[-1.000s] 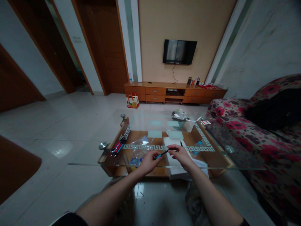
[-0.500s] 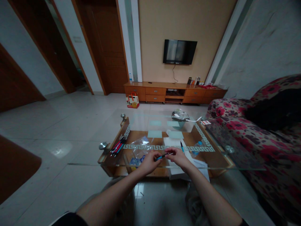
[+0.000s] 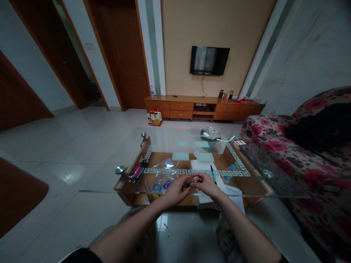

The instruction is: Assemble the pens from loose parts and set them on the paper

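My left hand and my right hand meet over the front edge of the glass coffee table, fingertips touching. Both are closed round a slim blue and black pen, mostly hidden by the fingers. Just beyond my right hand, another blue and black pen lies over the white paper stack. A clear plastic bag and some blue packaging show near my left hand. Several pens, red, black and pale, form a pile at the table's left end.
A bottle with a blue cap shows at the table's right side. Behind the table is a lined waste basket. A flowered sofa flanks the right side. Farther off are a gift bag and a low cabinet.
My hands have drawn closer together, and the fingers now cover most of the pen that showed between them. The pen on the paper and the pile at left have not moved.
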`<state>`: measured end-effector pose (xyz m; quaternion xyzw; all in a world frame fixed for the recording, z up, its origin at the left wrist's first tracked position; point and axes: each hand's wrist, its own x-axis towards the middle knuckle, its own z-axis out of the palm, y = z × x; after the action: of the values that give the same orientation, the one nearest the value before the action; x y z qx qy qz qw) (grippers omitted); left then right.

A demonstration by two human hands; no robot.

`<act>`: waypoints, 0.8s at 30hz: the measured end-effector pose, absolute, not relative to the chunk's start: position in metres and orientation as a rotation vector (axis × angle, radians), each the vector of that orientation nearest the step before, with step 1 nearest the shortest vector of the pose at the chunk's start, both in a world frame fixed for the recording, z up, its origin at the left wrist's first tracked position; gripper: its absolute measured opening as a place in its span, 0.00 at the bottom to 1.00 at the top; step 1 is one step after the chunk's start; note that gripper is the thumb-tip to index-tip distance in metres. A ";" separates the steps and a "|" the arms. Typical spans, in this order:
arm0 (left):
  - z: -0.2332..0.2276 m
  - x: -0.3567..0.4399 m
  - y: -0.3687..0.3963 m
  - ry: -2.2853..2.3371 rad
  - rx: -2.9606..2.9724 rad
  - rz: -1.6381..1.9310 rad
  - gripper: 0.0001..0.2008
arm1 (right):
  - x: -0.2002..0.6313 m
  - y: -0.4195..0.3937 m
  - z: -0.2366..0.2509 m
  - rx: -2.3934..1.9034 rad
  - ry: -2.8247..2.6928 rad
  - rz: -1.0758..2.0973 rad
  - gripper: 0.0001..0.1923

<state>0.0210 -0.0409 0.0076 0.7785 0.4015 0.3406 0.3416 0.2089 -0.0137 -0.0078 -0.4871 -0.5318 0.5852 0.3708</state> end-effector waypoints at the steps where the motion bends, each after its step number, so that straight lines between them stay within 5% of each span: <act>1: 0.010 0.022 -0.042 1.014 2.047 0.891 0.22 | 0.208 -0.015 -0.008 -1.243 -1.370 1.512 0.24; 9: 0.012 0.023 -0.040 1.010 2.055 0.875 0.18 | 0.213 -0.017 0.005 -1.337 -1.404 1.541 0.25; 16: 0.004 0.019 -0.035 1.149 2.031 0.932 0.13 | 0.256 0.014 0.004 -1.484 -1.076 1.147 0.18; 24: -0.002 0.020 -0.033 1.077 2.061 0.941 0.14 | 0.277 0.022 -0.007 -1.555 -1.022 1.048 0.18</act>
<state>0.0195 -0.0327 -0.0021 0.7808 0.4079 0.3566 0.3110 0.2775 0.0223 -0.0068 -0.6380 -0.4193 0.4300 0.4819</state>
